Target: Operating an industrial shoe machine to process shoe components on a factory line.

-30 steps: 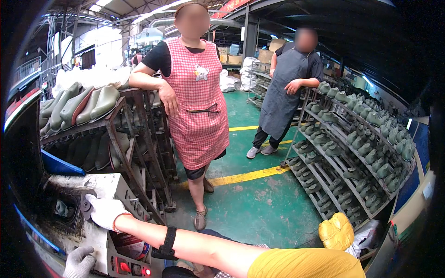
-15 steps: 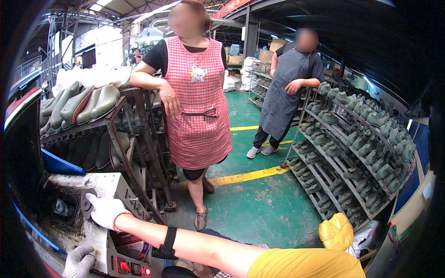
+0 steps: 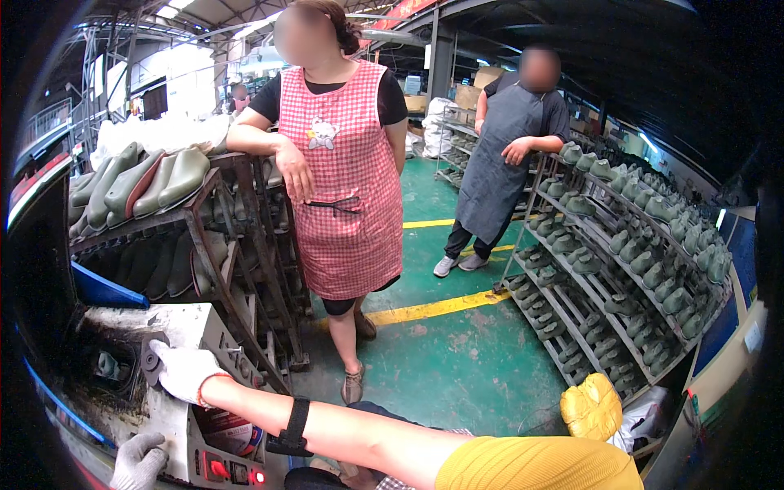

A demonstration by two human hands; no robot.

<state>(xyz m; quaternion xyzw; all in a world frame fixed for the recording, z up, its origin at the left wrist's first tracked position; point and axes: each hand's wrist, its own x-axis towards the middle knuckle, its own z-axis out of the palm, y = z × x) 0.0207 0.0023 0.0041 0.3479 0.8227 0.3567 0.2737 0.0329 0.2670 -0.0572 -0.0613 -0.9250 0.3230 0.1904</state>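
Observation:
My right hand (image 3: 184,374), in a white glove, reaches in from the lower right on a bare forearm with a black strap. Its fingers are closed on a dark round-ended piece (image 3: 151,363) with a small hole, beside a dark opening (image 3: 114,365) in the machine top. Whether that piece is fixed to the machine cannot be told. My left hand (image 3: 140,462), in a grey knit glove, rests at the near edge of the machine (image 3: 174,408), fingers extended over its top. Nothing shows in it. On the machine's side are a red switch (image 3: 217,469) and a lit red lamp (image 3: 259,477).
A metal rack (image 3: 214,237) of green shoe lasts stands behind the machine. One person in a checked apron (image 3: 343,188) leans on it; another in a grey apron (image 3: 502,163) leans by a long shoe rack (image 3: 604,286). A yellow bundle (image 3: 591,407) lies lower right.
The person in the checked apron has shifted slightly left and turned the head. My two hands keep nearly the same places, my right hand still on the dark piece.

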